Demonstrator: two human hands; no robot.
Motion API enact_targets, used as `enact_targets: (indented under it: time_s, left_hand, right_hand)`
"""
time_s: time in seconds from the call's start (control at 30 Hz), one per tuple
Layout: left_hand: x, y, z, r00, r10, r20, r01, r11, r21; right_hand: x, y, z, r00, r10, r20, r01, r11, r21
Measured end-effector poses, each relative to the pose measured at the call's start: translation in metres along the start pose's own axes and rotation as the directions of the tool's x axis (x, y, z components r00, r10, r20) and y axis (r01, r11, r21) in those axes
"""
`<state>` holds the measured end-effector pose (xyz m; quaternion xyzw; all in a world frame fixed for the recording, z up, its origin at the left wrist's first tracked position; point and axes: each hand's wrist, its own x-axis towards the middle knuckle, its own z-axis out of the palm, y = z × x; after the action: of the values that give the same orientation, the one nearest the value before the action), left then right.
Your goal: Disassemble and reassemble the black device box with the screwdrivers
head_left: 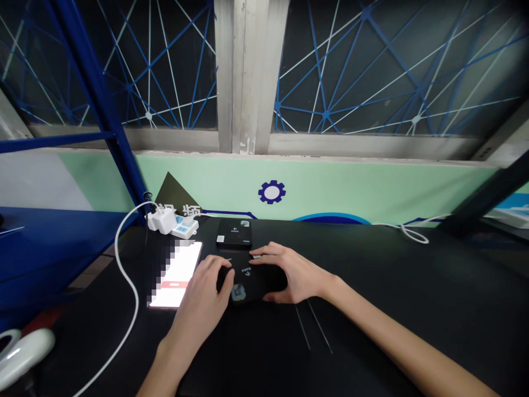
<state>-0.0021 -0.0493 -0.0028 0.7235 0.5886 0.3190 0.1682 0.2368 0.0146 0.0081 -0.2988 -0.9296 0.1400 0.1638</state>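
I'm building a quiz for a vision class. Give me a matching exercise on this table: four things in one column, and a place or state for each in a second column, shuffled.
Things
1. near black box
2. far black box
3. phone
4. white adapter

Places or states
A. lies flat with its screen lit, left of the hands
B. held between the left hand and the right hand
C. sits at the back left, with the white cable looping from it
D. lies untouched behind the hands, nearer the wall

Pairs: 1-B, 2-D, 3-A, 4-C
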Motion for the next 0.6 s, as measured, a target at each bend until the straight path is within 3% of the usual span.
enact_targets:
  time_s: [0.17,0.43,0.6]
  left_hand:
    - [-0.003,-0.009,0.008,0.999,-0.020,0.026,0.018,0.997,0.075]
    - [-0.002,-0.008,0.005,0.999,-0.028,0.023,0.025,0.994,0.109]
    - [-0.002,-0.005,0.003,0.997,-0.067,0.027,0.063,0.990,0.124]
  right_hand:
    - [-0.001,0.002,-0.003,0.997,-0.072,0.027,0.070,0.995,0.067]
    - [0.002,-0.008,-0.006,0.999,-0.013,0.029,0.015,0.995,-0.096]
    - [0.003,-0.001,0.005,0.998,-0.047,-0.035,0.044,0.996,-0.079]
